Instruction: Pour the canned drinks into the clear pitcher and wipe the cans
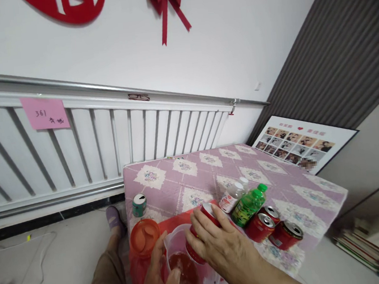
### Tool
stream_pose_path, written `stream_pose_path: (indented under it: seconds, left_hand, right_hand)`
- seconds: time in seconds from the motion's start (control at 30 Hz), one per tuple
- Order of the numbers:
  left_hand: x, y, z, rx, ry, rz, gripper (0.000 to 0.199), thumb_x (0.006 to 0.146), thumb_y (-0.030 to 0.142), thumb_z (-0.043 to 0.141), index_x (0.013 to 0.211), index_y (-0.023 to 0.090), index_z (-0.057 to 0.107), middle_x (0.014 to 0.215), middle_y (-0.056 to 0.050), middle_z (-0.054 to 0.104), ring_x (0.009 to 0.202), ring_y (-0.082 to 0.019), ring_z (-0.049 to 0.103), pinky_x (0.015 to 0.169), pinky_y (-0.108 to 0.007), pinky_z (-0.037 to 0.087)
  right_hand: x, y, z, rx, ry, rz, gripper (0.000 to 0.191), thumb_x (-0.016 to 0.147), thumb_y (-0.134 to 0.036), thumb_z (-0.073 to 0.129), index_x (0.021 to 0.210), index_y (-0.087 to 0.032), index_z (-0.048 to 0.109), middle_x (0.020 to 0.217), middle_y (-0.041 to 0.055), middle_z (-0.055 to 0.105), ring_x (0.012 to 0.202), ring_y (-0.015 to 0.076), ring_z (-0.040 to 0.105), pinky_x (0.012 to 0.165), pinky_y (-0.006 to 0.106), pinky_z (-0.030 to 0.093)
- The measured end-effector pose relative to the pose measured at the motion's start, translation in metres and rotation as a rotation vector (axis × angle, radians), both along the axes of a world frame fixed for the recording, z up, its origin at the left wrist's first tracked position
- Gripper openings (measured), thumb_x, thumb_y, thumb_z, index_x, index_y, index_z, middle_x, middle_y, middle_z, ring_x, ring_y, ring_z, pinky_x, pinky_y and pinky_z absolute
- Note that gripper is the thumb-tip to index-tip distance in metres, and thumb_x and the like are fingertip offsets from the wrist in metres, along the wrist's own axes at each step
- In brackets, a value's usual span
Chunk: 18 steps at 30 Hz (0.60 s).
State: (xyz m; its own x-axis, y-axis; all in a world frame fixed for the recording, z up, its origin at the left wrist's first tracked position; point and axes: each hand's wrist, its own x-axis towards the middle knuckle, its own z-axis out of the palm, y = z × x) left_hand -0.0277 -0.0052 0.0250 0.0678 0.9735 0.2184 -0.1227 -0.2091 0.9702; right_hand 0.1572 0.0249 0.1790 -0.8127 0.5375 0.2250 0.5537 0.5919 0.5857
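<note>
My right hand (216,241) is wrapped round a red drink can (196,253), tilted over the mouth of a translucent plastic pitcher (209,279). Reddish-brown liquid (186,275) lies in the pitcher. My left hand (158,278) grips the pitcher's near-left side, with the thumb over the rim. Beside the pitcher on the left sits an orange-red lid (145,237). The can's opening is hidden from view. Under the pitcher, a red sheet (184,217) covers part of the table.
To the right stand clear bottles (231,197), green bottles (248,206) and several red cans (261,227). A small green can (139,205) stands at the left edge of the flowered tablecloth (208,160). A white radiator (104,142) runs behind; a photo board (306,143) leans at right.
</note>
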Motion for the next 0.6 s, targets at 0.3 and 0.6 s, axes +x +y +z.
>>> stream_pose_path:
  seconds: [0.3,0.6]
  left_hand:
    - [-0.0007,0.0009,-0.0013,-0.011,0.009,0.001,0.066,0.08,0.019,0.054,0.143,0.02,0.032,0.149,-0.011,0.04,0.139,-0.029,0.033,0.114,-0.046,0.032]
    - [-0.0015,0.0006,-0.0009,0.01,0.017,0.004,0.067,0.081,0.017,0.052,0.144,0.022,0.031,0.151,-0.01,0.037,0.139,-0.029,0.033,0.114,-0.045,0.033]
  right_hand:
    - [0.0039,-0.0016,0.002,-0.022,0.013,-0.008,0.031,0.084,-0.021,0.062,0.114,-0.026,0.058,0.123,0.0067,0.061,0.124,0.0249,0.046,0.108,0.05,0.03]
    - [0.0041,-0.001,0.0029,0.021,0.021,-0.017,0.029,0.086,-0.024,0.058,0.115,-0.026,0.058,0.123,0.0077,0.061,0.124,0.0263,0.046,0.107,0.052,0.032]
